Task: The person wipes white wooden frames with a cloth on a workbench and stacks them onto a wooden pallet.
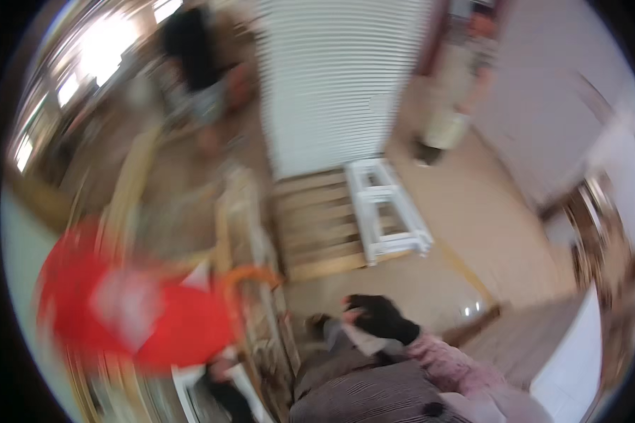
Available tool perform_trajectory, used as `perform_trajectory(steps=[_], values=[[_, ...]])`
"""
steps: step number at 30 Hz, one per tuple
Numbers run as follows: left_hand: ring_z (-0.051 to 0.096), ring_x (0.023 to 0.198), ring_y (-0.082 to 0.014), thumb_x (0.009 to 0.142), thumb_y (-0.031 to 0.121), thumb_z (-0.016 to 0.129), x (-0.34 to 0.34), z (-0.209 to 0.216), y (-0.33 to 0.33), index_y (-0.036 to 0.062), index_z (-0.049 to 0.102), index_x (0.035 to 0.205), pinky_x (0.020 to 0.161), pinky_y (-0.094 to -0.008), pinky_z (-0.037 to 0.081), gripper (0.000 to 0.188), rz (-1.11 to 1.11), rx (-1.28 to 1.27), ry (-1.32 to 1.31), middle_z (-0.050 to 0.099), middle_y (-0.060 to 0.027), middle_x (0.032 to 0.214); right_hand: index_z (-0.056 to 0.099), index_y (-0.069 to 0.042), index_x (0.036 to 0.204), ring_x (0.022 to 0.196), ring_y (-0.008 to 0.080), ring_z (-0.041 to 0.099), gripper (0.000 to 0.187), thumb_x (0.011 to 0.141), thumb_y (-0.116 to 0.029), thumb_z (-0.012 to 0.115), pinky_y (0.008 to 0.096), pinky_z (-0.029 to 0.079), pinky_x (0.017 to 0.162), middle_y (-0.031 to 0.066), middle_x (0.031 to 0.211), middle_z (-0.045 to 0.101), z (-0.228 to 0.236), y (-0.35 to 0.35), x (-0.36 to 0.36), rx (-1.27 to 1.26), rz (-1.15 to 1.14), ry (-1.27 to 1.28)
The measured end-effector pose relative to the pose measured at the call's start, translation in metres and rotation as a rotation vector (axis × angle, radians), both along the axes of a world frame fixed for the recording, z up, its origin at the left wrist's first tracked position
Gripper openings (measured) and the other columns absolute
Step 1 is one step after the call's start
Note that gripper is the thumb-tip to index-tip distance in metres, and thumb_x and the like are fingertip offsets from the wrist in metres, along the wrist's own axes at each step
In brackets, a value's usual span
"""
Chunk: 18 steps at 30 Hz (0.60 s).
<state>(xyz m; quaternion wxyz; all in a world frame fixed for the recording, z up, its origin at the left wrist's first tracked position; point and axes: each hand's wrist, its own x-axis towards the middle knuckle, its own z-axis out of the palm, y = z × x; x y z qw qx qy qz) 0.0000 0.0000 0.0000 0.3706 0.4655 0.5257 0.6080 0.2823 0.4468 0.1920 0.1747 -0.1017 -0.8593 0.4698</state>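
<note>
My right hand (382,321), in a black glove with bare fingertips, is in front of my dark striped clothing at the lower middle. Its fingers are curled in, and whatever they may hold is hidden. At the lower left my left hand (222,370), also black-gloved, is smeared by motion. It is at the lower right edge of a large red thing (190,321) with a pale patch, too blurred to name. An orange curved piece (250,275) arches beside the red thing. Whether my left hand grips it, I cannot tell.
A tall white ribbed stack (339,84) stands on a wooden pallet (314,225), with a white frame (384,204) beside it. Timber lengths (134,169) lie left. One person (197,56) is at the upper left, another (451,92) at the upper right. A white-edged panel (571,359) is lower right.
</note>
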Motion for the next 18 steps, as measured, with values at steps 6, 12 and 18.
perform_trajectory(steps=[6, 12, 18], values=[[0.069, 0.097, -0.0325, 0.093, 0.020, 0.066, 0.169, 0.234, 0.179, 0.0036, 0.069, 0.110, 0.079, -0.0402, 0.055, 0.024, 0.595, -0.308, 0.408, 0.070, -0.0200, 0.101, 0.067, -0.002, 0.114, 0.097, 0.0157, 0.066, 0.045, 0.096, -0.043, 0.064, 0.0328, 0.053, 0.082, 0.0064, 0.106, 0.070, 0.002, -0.005, -0.014, -0.551, 0.234, -0.298], [0.065, 0.096, -0.0371, 0.092, 0.018, 0.067, 0.183, 0.253, 0.149, 0.0014, 0.065, 0.117, 0.083, -0.0430, 0.053, 0.030, 0.556, -0.191, 0.221, 0.066, -0.0201, 0.102, 0.061, -0.009, 0.128, 0.084, 0.0173, 0.069, 0.047, 0.095, -0.043, 0.061, 0.0300, 0.053, 0.071, 0.0040, 0.104, 0.072, 0.030, -0.044, -0.020, -1.198, -0.089, -0.738], [0.065, 0.106, -0.0316, 0.085, 0.021, 0.076, 0.149, 0.196, 0.061, 0.0028, 0.060, 0.130, 0.089, -0.0407, 0.052, 0.051, 1.263, -0.562, 0.299, 0.065, -0.0199, 0.117, 0.058, -0.003, 0.132, 0.105, 0.0204, 0.065, 0.052, 0.092, -0.035, 0.064, 0.0335, 0.050, 0.091, 0.0087, 0.122, 0.067, -0.011, -0.014, -0.026, -0.992, -0.097, -0.529]])
